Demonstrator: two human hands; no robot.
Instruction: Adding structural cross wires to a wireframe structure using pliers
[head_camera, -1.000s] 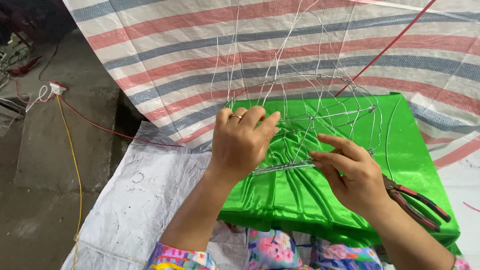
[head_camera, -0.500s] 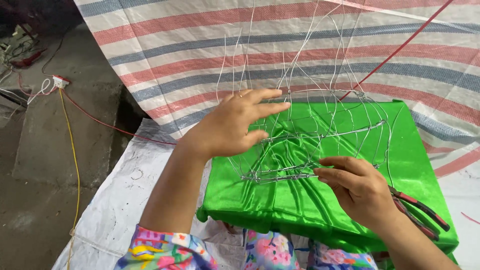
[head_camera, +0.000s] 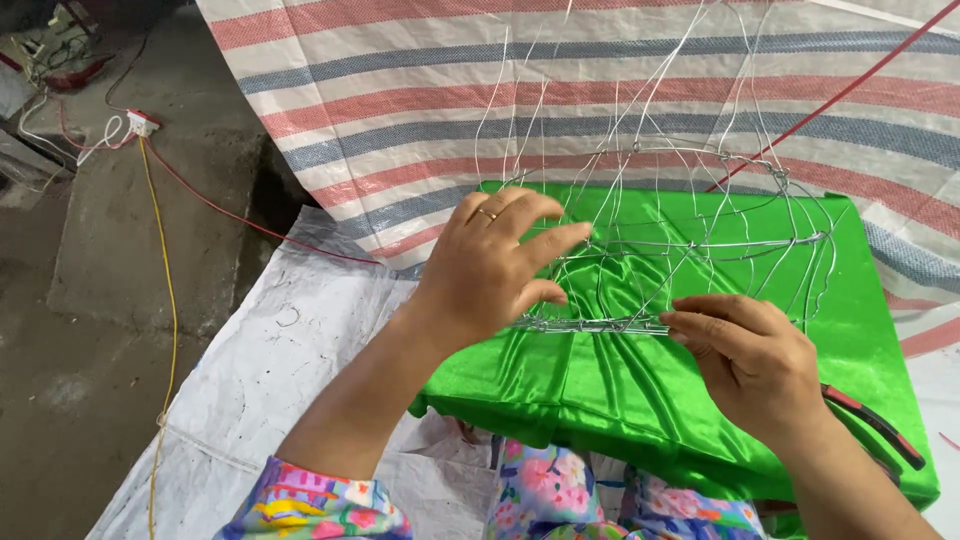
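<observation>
Tarpaulin (head_camera: 600, 90), striped, lies under a green satin cushion (head_camera: 620, 390) bearing a thin wire frame (head_camera: 690, 250). It looks light, springy, easily bent; the twisted bottom bar seems firmest. Left hand (head_camera: 490, 275) spreads wide there; right hand (head_camera: 750, 360) pinches its end.

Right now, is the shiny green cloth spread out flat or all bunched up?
Spread out. The green cloth drapes over the whole block, with only small creases under the wire frame that both hands work on.
</observation>
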